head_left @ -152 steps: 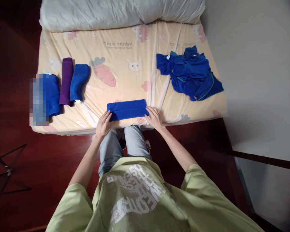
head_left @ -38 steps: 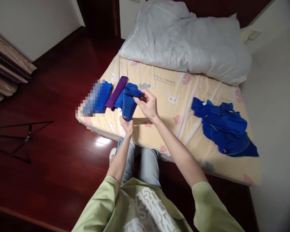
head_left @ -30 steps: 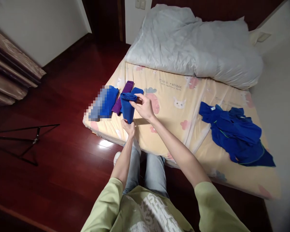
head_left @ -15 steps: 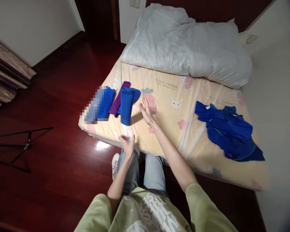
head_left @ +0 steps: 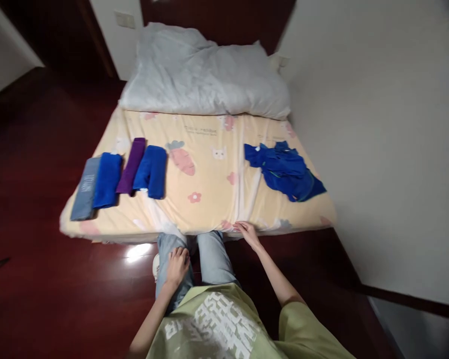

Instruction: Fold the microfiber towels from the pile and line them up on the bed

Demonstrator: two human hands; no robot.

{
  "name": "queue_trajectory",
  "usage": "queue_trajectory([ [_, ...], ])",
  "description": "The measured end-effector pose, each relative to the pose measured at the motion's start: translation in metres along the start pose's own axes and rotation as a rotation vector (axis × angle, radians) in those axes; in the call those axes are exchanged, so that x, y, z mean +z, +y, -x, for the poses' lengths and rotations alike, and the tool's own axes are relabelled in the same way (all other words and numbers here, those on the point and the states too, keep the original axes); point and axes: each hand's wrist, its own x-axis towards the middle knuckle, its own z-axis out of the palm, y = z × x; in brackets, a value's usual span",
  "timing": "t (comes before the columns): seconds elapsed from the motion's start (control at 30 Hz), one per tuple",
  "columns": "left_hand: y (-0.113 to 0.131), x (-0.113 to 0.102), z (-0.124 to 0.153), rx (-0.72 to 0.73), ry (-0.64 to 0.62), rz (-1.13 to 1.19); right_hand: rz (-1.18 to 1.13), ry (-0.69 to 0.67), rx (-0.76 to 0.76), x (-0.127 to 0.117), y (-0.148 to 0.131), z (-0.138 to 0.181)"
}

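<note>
I stand at the foot of a mattress [head_left: 209, 189] with a yellow cartoon sheet. My left hand [head_left: 177, 264] hangs by my left thigh, fingers loosely curled, holding nothing. My right hand [head_left: 248, 233] rests with fingers stretched at the mattress's near edge, empty. On the left of the sheet lie folded cloths in a row: a grey one [head_left: 84, 188], a blue one [head_left: 107, 173], a purple one [head_left: 131, 158] and a blue towel [head_left: 152, 171]. A crumpled blue garment [head_left: 284, 169] lies at the right.
A white duvet [head_left: 205, 80] is bunched at the head of the mattress. A white wall [head_left: 377, 124] runs along the right side. Dark red wooden floor [head_left: 41, 279] surrounds the mattress on the left and front.
The folded blue towel was carried left and laid beside the purple cloth. Both hands let go and drew back to the near edge. My view swung back to the right.
</note>
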Motion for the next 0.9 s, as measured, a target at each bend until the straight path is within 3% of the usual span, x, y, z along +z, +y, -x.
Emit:
queue_trajectory([
  [0.07,0.006,0.005,-0.016,-0.002,0.020,-0.088,-0.032,0.063,-0.013,-0.021,-0.003,-0.004],
  [0.13,0.010,0.009,-0.030,-0.106,0.103,-0.134,-0.058,0.125,-0.038,-0.038,-0.013,-0.019],
  [0.2,0.011,0.013,-0.039,-0.244,0.206,-0.168,-0.050,0.185,-0.083,-0.051,-0.027,-0.042],
  [0.27,0.011,0.017,-0.045,-0.293,0.261,-0.216,0.019,0.241,-0.136,-0.060,-0.044,-0.072],
  [0.53,0.012,0.031,-0.054,-0.195,0.311,-0.386,0.771,0.582,-0.328,-0.109,-0.114,-0.185],
  [0.6,0.012,0.035,-0.057,-0.190,0.315,-0.398,0.939,0.564,-0.353,-0.129,-0.127,-0.205],
  [0.73,0.015,0.037,-0.059,-0.173,0.304,-0.417,1.199,0.372,-0.373,-0.167,-0.144,-0.237],
  [0.9,0.021,0.035,-0.056,-0.179,0.270,-0.443,1.382,0.253,-0.335,-0.193,-0.151,-0.251],
])
